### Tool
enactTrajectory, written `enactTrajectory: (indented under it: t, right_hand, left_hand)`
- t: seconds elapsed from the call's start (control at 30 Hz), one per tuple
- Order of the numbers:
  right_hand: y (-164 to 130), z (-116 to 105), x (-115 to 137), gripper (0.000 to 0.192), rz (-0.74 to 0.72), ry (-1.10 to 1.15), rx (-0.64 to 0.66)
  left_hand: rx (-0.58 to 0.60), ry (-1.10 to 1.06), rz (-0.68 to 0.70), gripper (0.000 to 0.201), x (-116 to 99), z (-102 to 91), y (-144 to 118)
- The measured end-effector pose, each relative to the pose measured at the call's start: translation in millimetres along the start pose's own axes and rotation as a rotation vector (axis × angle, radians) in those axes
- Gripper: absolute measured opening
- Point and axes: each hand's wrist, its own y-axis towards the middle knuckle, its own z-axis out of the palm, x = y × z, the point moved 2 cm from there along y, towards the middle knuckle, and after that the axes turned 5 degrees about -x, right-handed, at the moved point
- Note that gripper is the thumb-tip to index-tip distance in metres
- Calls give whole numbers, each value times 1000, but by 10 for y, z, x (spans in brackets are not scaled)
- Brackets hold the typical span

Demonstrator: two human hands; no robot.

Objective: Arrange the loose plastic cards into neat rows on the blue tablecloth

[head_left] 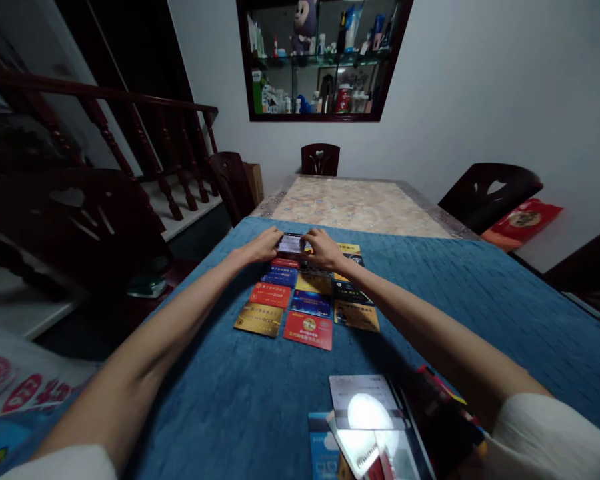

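- Over on the far left of the frame, a dark wooden stair railing (130,127) runs along the edge, with a dark chair (75,213) below it.
- Left of centre, the left hand (264,245) reaches out over a blue cloth (220,393) covering the near part of the table, fingers curled onto the left end of a dark card (291,243).
- Dead centre, that card sits at the far end of a grid of cards (307,300) laid flat in rows: gold, red, blue and yellow ones, touching or just beside each other.
- Right next to it, the right hand (324,249) pinches the card's right end, fingers bent, so both hands have hold of it.
- Lower centre-right, a loose pile of cards (365,420) lies near the bottom edge, one catching glare.
- Upper middle, a wall shelf (323,60) full of bottles, and the bare marble tabletop (355,207) beyond the cloth.
- Far right, another dark chair (490,193) and a red bag (523,223) against the white wall.
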Motion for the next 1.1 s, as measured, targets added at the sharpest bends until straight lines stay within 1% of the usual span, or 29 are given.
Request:
enactTrajectory:
  t: [0.17,0.27,0.43,0.63,0.9,1.1]
  right_hand:
    - [71,125,-63,31,20,-5,20]
    - [100,199,-108,31,38,-8,36]
    - [140,283,-169,31,69,-6,70]
    - [182,320,-184,33,81,-2,99]
    - [227,337,-182,31,71,-5,135]
    - [228,333,-169,31,57,-11,147]
  left_hand:
    - [41,10,-27,33,38,76,79]
    - [88,7,-46,34,50,131,135]
    - [136,-2,-50,30,47,219,211]
    - [155,11,-57,29,91,271,255]
    - [179,15,-49,26,103,271,257]
    - [160,21,-66,27,96,272,237]
